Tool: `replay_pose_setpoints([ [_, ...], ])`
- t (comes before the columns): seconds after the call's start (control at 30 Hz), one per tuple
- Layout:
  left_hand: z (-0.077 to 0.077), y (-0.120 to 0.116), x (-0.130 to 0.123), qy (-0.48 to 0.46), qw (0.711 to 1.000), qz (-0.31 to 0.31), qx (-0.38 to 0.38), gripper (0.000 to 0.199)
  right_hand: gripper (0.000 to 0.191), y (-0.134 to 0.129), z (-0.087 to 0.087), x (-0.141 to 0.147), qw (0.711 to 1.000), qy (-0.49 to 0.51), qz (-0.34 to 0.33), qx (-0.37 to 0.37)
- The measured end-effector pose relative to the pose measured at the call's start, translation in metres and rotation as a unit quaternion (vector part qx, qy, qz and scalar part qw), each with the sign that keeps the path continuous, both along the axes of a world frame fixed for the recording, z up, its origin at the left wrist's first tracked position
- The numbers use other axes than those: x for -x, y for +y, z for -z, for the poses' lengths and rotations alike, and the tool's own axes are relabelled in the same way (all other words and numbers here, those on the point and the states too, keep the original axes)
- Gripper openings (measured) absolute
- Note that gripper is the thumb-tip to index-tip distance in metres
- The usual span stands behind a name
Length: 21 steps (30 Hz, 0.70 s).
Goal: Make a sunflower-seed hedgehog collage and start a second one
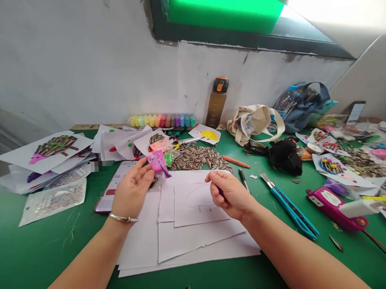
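My left hand (132, 186) is at the left of the paper stack, its fingers loosely curved and apart. Its fingertips are close to a packet of purple modelling clay (157, 162); whether they touch it I cannot tell. Beside that lies a green clay packet (168, 160). Over the right side of a small white sheet (192, 214) with a faint pencil outline, my right hand (228, 193) is curled closed. A bit of dark purple clay (221, 193) shows between its fingers. Larger white sheets (140, 252) lie underneath.
Striped sunflower seeds (197, 156) are heaped behind the sheets. An orange pencil (236, 161), a black pen (243, 180) and a blue utility knife (290, 206) lie rightward. A phone (117, 184) is at left, near stacked seed pictures (49, 149). A bottle (217, 101) stands behind.
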<state>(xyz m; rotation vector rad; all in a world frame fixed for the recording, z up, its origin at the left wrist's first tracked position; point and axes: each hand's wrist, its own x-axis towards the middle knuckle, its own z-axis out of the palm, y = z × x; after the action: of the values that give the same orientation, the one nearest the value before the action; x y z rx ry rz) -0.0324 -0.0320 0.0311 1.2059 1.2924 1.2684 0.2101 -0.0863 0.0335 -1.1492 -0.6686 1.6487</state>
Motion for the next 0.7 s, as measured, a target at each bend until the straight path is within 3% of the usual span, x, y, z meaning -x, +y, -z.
replay_pose_setpoints([
  [0.1, -0.013, -0.011, -0.003, 0.089, 0.991, -0.040, -0.093, 0.050, 0.038, 0.001, 0.001, -0.002, 0.999, -0.016, 0.018, -0.024],
  [0.17, -0.021, -0.021, -0.013, 0.050, 0.994, -0.004, -0.094, 0.045, 0.037, 0.000, 0.001, 0.000, 0.997, -0.035, 0.036, -0.055],
  [0.27, -0.036, -0.037, -0.038, -0.122, 0.990, 0.069, 0.014, 0.038, 0.031, -0.003, -0.003, 0.007, 0.983, -0.090, 0.076, -0.138],
  [0.33, -0.046, -0.046, -0.058, -0.213, 0.963, 0.097, 0.134, 0.035, 0.028, -0.005, -0.006, 0.015, 0.962, -0.150, 0.099, -0.206],
  [0.4, -0.056, -0.050, -0.075, -0.266, 0.929, 0.132, 0.220, 0.037, 0.028, -0.007, -0.009, 0.023, 0.925, -0.240, 0.097, -0.279],
  [0.47, -0.061, -0.049, -0.088, -0.314, 0.906, 0.159, 0.235, 0.045, 0.032, -0.010, -0.012, 0.032, 0.870, -0.335, 0.079, -0.354],
  [0.6, -0.052, -0.042, -0.103, -0.368, 0.874, 0.191, 0.252, 0.061, 0.049, -0.017, -0.022, 0.052, 0.783, -0.457, 0.020, -0.421],
  [0.63, -0.047, -0.041, -0.105, -0.355, 0.875, 0.201, 0.263, 0.068, 0.056, -0.018, -0.026, 0.057, 0.768, -0.481, 0.006, -0.423],
  [0.7, -0.038, -0.044, -0.109, -0.332, 0.907, 0.201, 0.165, 0.073, 0.068, -0.016, -0.036, 0.065, 0.731, -0.525, -0.014, -0.436],
])
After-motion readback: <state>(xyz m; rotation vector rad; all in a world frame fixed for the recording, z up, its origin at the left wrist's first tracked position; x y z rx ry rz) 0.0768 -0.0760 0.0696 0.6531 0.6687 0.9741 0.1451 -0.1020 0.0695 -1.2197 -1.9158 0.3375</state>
